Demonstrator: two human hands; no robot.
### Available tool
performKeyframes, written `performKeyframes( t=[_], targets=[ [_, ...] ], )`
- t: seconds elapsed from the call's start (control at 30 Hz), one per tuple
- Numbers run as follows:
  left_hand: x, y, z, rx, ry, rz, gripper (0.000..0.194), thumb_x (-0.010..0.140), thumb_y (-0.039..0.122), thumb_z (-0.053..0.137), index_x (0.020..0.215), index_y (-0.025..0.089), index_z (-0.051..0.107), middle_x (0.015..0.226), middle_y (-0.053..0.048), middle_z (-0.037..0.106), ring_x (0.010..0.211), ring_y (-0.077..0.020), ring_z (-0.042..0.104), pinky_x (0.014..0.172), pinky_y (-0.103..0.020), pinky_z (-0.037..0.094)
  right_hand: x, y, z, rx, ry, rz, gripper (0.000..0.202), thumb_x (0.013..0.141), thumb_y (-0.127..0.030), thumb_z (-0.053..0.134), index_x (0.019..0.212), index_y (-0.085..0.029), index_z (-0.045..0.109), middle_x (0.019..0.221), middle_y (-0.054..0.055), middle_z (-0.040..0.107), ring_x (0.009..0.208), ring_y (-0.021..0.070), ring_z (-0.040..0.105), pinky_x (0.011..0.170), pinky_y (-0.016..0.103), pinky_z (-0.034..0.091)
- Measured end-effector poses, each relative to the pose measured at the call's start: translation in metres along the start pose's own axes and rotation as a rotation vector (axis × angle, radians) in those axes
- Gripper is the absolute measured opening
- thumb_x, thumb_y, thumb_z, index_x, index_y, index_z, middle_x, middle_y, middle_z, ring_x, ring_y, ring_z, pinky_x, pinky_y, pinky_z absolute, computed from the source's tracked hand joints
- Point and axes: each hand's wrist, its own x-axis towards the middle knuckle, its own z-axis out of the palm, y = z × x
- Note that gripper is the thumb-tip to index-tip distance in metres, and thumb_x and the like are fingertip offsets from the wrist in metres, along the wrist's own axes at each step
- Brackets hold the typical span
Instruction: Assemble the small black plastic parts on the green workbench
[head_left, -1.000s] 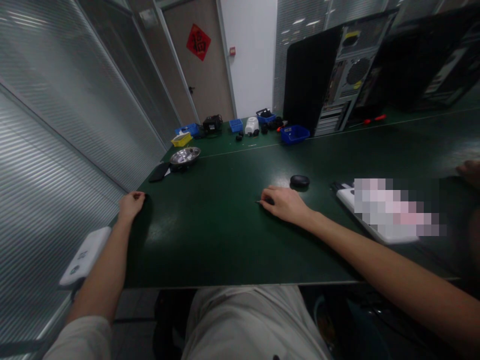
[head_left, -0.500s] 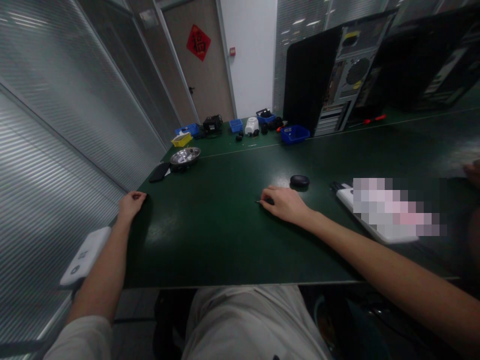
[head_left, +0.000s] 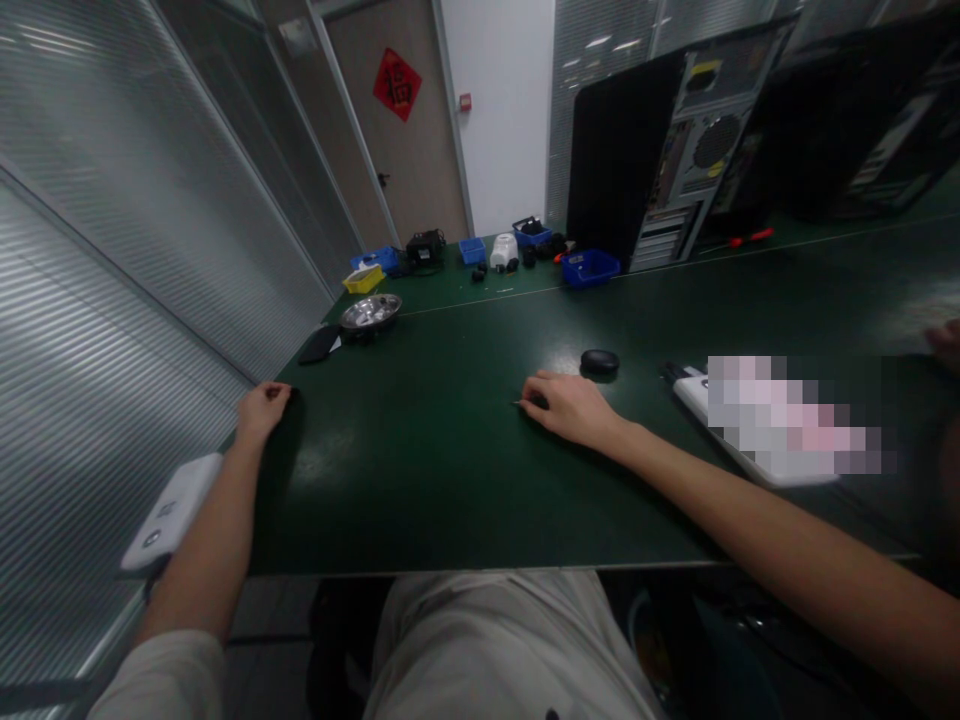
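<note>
My right hand (head_left: pixel 566 405) rests on the dark green table (head_left: pixel 420 440), its fingers curled and pinched together. A tiny thin tip pokes out from its fingertips; what it belongs to is too small to name. Just behind this hand lies a black oval case (head_left: pixel 600 361), apart from it. At the table's left edge sits my left hand (head_left: pixel 262 408), fingers bent inward and closed; what is in them, if anything, cannot be made out.
A metal bowl (head_left: pixel 371 313) and a black flat object (head_left: pixel 320 345) lie back left. Blue bins, one being (head_left: pixel 590 269), line the back. An open computer case (head_left: pixel 675 150) stands back right. A white device (head_left: pixel 757 450) lies right; another person's hand (head_left: pixel 945 340) shows beyond.
</note>
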Motion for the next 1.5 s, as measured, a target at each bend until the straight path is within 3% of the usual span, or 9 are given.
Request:
performKeyframes(
  t=[0.33,0.77,0.87,0.93,1.07,1.13,1.2,1.3,1.5],
  targets=[
    [0.01,-0.005,0.008,-0.037,-0.019,-0.055,0.023,0.093,0.028,0.063,0.104,0.009,0.071,0.091,-0.008,0.07,0.088,-0.0213,0.062,0.076,-0.026,0.042,0.001,0.002,0.001,0.004,-0.003,-0.002,0.017,0.098,-0.037,0.061,0.101,-0.023,0.071,0.101,0.005,0.069,0.078,0.0173,0.062,0.061,0.028,0.035],
    [0.003,0.008,0.006,-0.103,0.01,-0.143,0.03,0.09,0.03,0.065,0.11,0.01,0.075,0.098,-0.012,0.075,0.09,-0.025,0.068,0.079,-0.032,0.049,0.0,0.0,-0.001,0.003,-0.008,-0.006,0.018,0.098,-0.037,0.06,0.1,-0.023,0.071,0.102,0.005,0.069,0.081,0.0178,0.062,0.065,0.028,0.038],
    [-0.009,0.034,0.009,-0.193,-0.081,-0.068,0.032,0.087,0.037,0.069,0.109,0.014,0.077,0.101,-0.011,0.077,0.092,-0.0261,0.069,0.083,-0.034,0.053,0.001,0.001,0.001,0.016,0.0,-0.01,0.019,0.099,-0.038,0.059,0.101,-0.023,0.071,0.103,0.005,0.069,0.081,0.0175,0.062,0.064,0.028,0.037],
    [-0.03,0.067,0.015,-0.308,-0.229,0.064,0.036,0.086,0.042,0.071,0.11,0.017,0.078,0.106,-0.011,0.077,0.098,-0.0268,0.069,0.087,-0.035,0.053,0.001,0.0,0.003,0.028,0.01,-0.024,0.019,0.099,-0.038,0.059,0.102,-0.023,0.07,0.103,0.005,0.069,0.08,0.0173,0.062,0.064,0.028,0.036],
    [-0.102,0.158,0.034,-0.497,-0.599,0.465,0.041,0.09,0.05,0.068,0.118,0.022,0.077,0.117,-0.009,0.074,0.101,-0.024,0.068,0.086,-0.033,0.053,0.0,-0.008,0.005,0.064,0.006,-0.071,0.018,0.099,-0.037,0.059,0.102,-0.023,0.07,0.103,0.004,0.069,0.078,0.0161,0.06,0.066,0.029,0.036],
    [-0.142,0.2,0.042,-0.555,-0.681,0.686,0.038,0.094,0.048,0.065,0.117,0.021,0.077,0.113,-0.008,0.074,0.091,-0.0201,0.065,0.079,-0.03,0.051,-0.001,-0.013,0.005,0.085,-0.006,-0.095,0.018,0.099,-0.038,0.059,0.102,-0.023,0.069,0.103,0.004,0.068,0.077,0.016,0.06,0.067,0.029,0.037],
    [-0.173,0.228,0.047,-0.584,-0.708,0.832,0.035,0.097,0.046,0.063,0.116,0.02,0.077,0.103,-0.007,0.073,0.078,-0.0161,0.06,0.071,-0.027,0.046,-0.002,-0.017,0.004,0.1,0.004,-0.097,0.018,0.099,-0.037,0.059,0.1,-0.022,0.068,0.101,0.004,0.069,0.08,0.0168,0.061,0.069,0.029,0.037],
    [-0.195,0.244,0.048,-0.604,-0.676,0.903,0.034,0.099,0.043,0.061,0.117,0.017,0.075,0.093,-0.006,0.069,0.071,-0.0138,0.053,0.064,-0.025,0.041,-0.004,-0.02,0.001,0.114,-0.008,-0.087,0.017,0.099,-0.037,0.06,0.098,-0.022,0.067,0.1,0.004,0.069,0.082,0.0177,0.062,0.07,0.029,0.038],
    [-0.195,0.239,0.044,-0.589,-0.64,0.96,0.03,0.099,0.032,0.062,0.123,0.017,0.071,0.095,-0.006,0.066,0.077,-0.0148,0.057,0.069,-0.026,0.045,-0.005,-0.021,0.001,0.124,-0.029,-0.114,0.017,0.098,-0.037,0.06,0.096,-0.022,0.067,0.097,0.003,0.069,0.079,0.0168,0.061,0.067,0.028,0.036]
  ],
)
